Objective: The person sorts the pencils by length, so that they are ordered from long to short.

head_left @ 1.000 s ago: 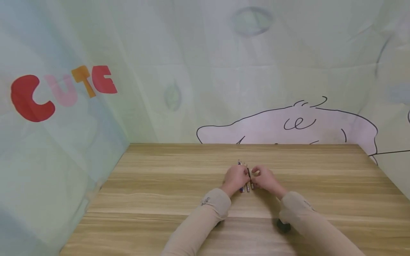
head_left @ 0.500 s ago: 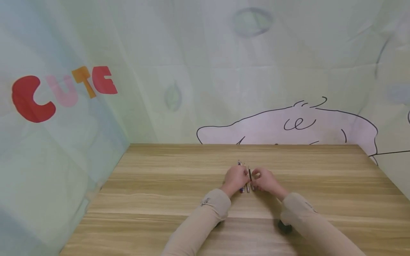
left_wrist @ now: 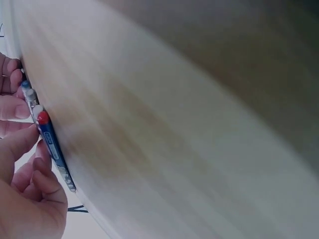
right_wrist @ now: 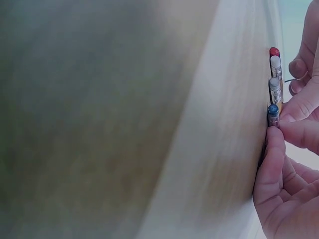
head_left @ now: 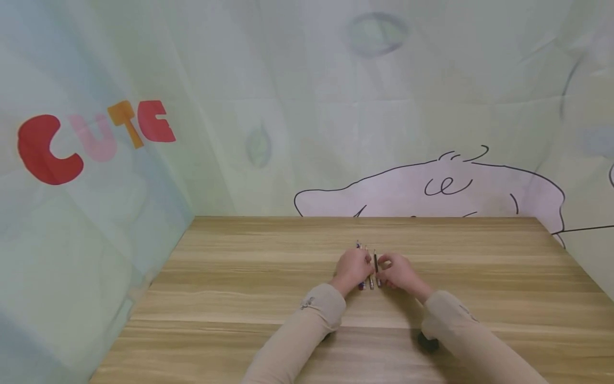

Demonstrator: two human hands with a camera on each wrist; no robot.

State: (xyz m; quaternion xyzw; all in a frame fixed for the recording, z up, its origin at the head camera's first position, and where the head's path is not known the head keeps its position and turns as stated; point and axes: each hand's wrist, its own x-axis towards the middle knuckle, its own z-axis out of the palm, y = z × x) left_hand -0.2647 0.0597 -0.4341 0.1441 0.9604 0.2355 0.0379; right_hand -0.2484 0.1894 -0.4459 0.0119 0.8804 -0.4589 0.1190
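Several pencils and a blue pen lie side by side on the table. My left hand (head_left: pixel 354 266) covers their middle in the head view, its curled fingers holding them. In the left wrist view the blue pen (left_wrist: pixel 54 147) with a red end is outermost. White and grey eraser ends show beside it, including a grey-eraser pencil (right_wrist: pixel 274 88) in the right wrist view. My right hand (head_left: pixel 399 271) pinches a dark pencil (head_left: pixel 376 262) with a blue end at the right of the row. A narrow gap separates it from its neighbour. Fingers hide the middles of most.
The wood-grain table (head_left: pixel 216 298) reaches back to a pale printed curtain (head_left: pixel 316 106). Coloured letters mark the left side, and a line drawing of an animal shows behind the table's far edge.
My right hand has shifted slightly right and towards me with the dark pencil, which now stands straighter in line with the others. My left hand stays in place over the row.
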